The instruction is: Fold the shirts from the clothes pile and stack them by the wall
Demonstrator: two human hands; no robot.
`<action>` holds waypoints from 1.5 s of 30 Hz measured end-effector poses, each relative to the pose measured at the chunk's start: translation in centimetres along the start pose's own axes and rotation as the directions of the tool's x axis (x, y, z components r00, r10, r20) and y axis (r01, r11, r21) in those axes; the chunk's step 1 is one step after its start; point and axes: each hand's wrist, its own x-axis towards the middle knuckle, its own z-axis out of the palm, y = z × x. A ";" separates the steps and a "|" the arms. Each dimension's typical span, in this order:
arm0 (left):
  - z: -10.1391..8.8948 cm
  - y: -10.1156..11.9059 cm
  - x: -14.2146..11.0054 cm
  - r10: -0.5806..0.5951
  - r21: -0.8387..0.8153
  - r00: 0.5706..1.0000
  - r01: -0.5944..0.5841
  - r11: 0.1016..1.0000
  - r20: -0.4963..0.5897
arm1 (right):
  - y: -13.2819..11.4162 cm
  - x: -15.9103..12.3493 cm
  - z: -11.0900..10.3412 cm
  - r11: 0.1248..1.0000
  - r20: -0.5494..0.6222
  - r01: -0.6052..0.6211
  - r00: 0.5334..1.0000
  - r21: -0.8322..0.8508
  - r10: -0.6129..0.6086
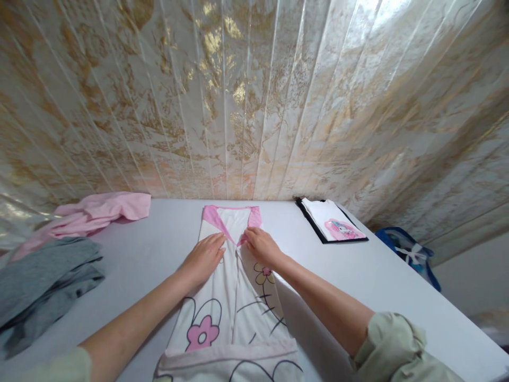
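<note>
A white garment point(234, 313) with pink trim and flower drawings lies lengthwise on the white table point(382, 281), its two sides folded in toward the middle. My left hand point(204, 257) lies flat on the left folded flap, fingers stretched out. My right hand point(260, 245) rests on the right flap near the pink collar, fingers extended and pressing the cloth. Both hands are close together at the garment's upper middle.
A pink garment point(95, 212) and a crumpled grey one point(43, 281) lie at the table's left. A folded white shirt with a pink print point(334, 220) sits on a dark piece at the back right. A blue bag point(409, 252) stands beyond the right edge. A marbled wall rises behind.
</note>
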 end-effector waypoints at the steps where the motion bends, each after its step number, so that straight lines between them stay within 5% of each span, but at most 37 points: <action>1: 0.3 0.5 -0.4 0.016 0.001 0.999 -0.016 1.000 0.035 | -0.5 -1.1 0.6 1.000 0.002 0.018 1.000 -0.010 -0.018; 7: 1.6 1.8 -1.4 -0.036 0.058 0.989 0.028 0.998 0.142 | -1.7 -3.5 3.0 0.999 0.004 -0.013 1.000 -0.046 0.013; 14: -1.0 1.9 -2.5 -0.099 -0.044 0.989 0.104 0.994 0.107 | -0.9 -3.9 0.2 0.999 -0.031 0.003 1.000 0.045 -0.002; 18: -2.8 1.9 -6.7 -0.111 -0.179 0.993 0.116 0.977 0.038 | -0.4 -7.7 -2.3 0.989 -0.098 0.002 0.995 0.151 0.013; 24: -3.9 3.4 -14.7 -0.144 -0.268 0.982 0.173 0.948 0.124 | -1.9 -15.9 -4.5 0.936 0.127 0.005 0.990 0.352 -0.053; 28: -3.7 3.8 -17.9 -0.182 -0.222 0.978 0.200 0.954 0.100 | -3.2 -19.1 -5.3 0.913 0.234 -0.078 0.972 0.400 -0.019; 39: -3.3 4.0 -17.8 -0.231 -0.129 0.955 0.257 0.958 0.187 | -4.4 -19.8 -5.8 0.959 0.361 -0.162 0.930 0.234 0.069; 45: -4.6 4.9 -17.9 -0.219 -0.340 0.937 0.306 0.889 0.273 | -4.3 -19.9 -6.4 0.932 0.391 -0.137 0.920 0.337 -0.006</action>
